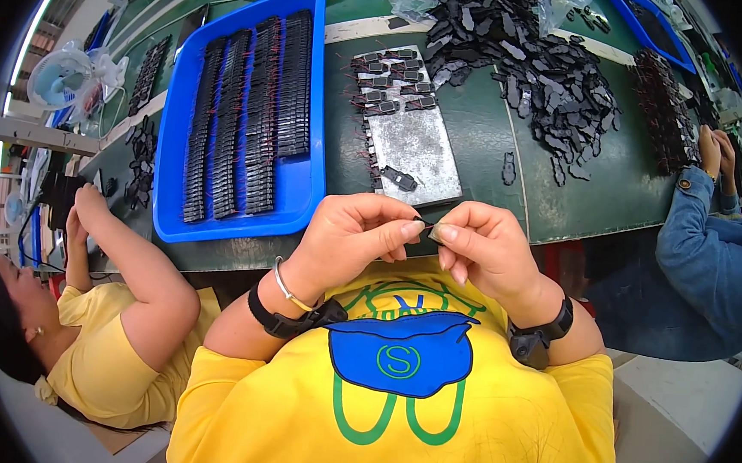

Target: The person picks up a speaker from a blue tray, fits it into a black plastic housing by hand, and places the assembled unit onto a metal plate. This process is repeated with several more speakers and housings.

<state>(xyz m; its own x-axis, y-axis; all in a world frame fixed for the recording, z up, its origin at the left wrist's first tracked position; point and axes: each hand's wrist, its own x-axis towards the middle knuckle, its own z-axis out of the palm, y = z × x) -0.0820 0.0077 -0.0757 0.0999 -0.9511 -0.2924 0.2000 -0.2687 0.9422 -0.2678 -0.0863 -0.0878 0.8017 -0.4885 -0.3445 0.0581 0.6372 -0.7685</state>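
Just past the table's near edge, my left hand (369, 230) and my right hand (486, 246) meet over my lap, both closed in a pinch. Between the fingertips is a small black piece (423, 221), mostly covered, so its exact kind cannot be made out. Beyond my hands lies a scuffed grey metal plate (420, 149). Rows of small black parts with thin red wires (390, 82) line its far end, and one loose black part (399, 178) rests near its close edge.
Left of the plate stands a blue tray (316, 185) with rows of black wired parts. A heap of flat black pieces (536, 80) covers the back right. Co-workers sit on both sides: a bare arm (141, 263) at left, a denim sleeve (701, 246) at right.
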